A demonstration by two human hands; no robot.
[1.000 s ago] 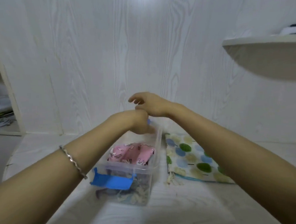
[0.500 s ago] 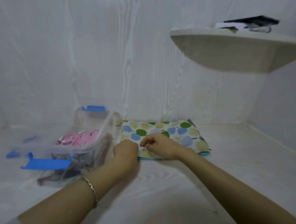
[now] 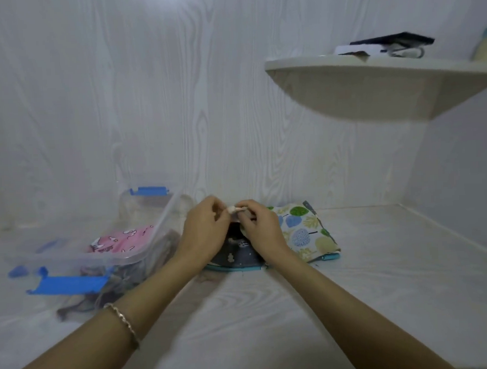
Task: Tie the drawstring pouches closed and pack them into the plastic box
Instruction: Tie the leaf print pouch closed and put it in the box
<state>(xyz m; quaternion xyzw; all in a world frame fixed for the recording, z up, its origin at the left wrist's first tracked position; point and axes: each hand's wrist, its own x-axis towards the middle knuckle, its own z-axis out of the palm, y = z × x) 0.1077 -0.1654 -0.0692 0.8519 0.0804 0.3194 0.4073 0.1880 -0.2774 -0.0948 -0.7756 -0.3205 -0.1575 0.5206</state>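
Between the two grips, just above the desk (image 3: 271, 309), one short pale cord end (image 3: 233, 210) is pinched from both sides. The left grip (image 3: 208, 234) holds it with thumb and forefinger curled in. The right grip (image 3: 260, 228) nips it the same way, and the two sets of fingertips almost touch.

Under both grips lies one piece of dark cloth (image 3: 234, 255) printed with small pale figures. It rests on the desk against the left end of one leaf-print pouch (image 3: 304, 232), which lies flat and shows green, blue and yellow shapes on cream. Whether the dark cloth is a pouch of its own or a turned-back part of the leaf-print one cannot be told. One teal edge (image 3: 329, 257) runs along the near side under both.

Just left of the left grip stands one clear plastic box (image 3: 165, 216), open at the top. It has two blue catches, a far latch (image 3: 148, 190) and a near latch (image 3: 69, 283). One pink pouch (image 3: 121, 241) lies uppermost inside, and darker cloth shows through the wall beneath it, too jumbled to count.

One metal bracelet (image 3: 122, 320) circles the left wrist. High at the right, one rounded shelf (image 3: 373, 93) carries one dark flat thing (image 3: 393, 41) on something white, with the white wood-grain wall (image 3: 176, 103) behind
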